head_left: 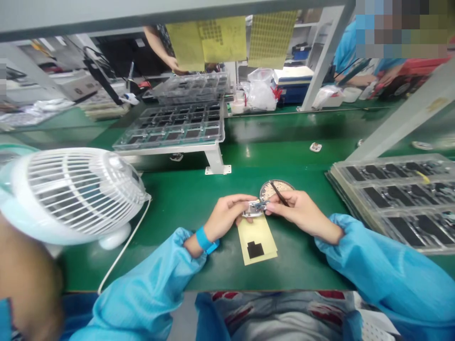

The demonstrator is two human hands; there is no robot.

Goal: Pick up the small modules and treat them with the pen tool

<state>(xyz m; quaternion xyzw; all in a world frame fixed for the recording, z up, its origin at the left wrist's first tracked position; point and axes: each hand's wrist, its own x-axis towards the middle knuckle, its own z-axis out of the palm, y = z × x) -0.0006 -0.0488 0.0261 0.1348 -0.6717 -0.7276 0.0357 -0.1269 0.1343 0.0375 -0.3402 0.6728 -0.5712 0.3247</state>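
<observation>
My left hand [227, 215], with a blue band on its wrist, is closed on a small silver-and-white electronic assembly [253, 209]. From the other side, the fingertips of my right hand [302, 210] meet the assembly's bluish end. A slim dark tool, apparently tweezers [279, 193], is gripped in my right hand and points up and left. Beneath my hands lies a pale yellow sheet [267, 237] bearing a black cut-out piece [255, 249]. Just behind them a round dish [267, 190] contains many tiny light pieces, partly hidden by my right hand.
A white fan [78, 192] with its cord stands at left. Stacked clear trays [408, 199] of dark parts occupy the right side. More trays [174, 125] sit on a raised shelf ahead. A metal post [398, 118] slants at right. Other people are across the bench and at left.
</observation>
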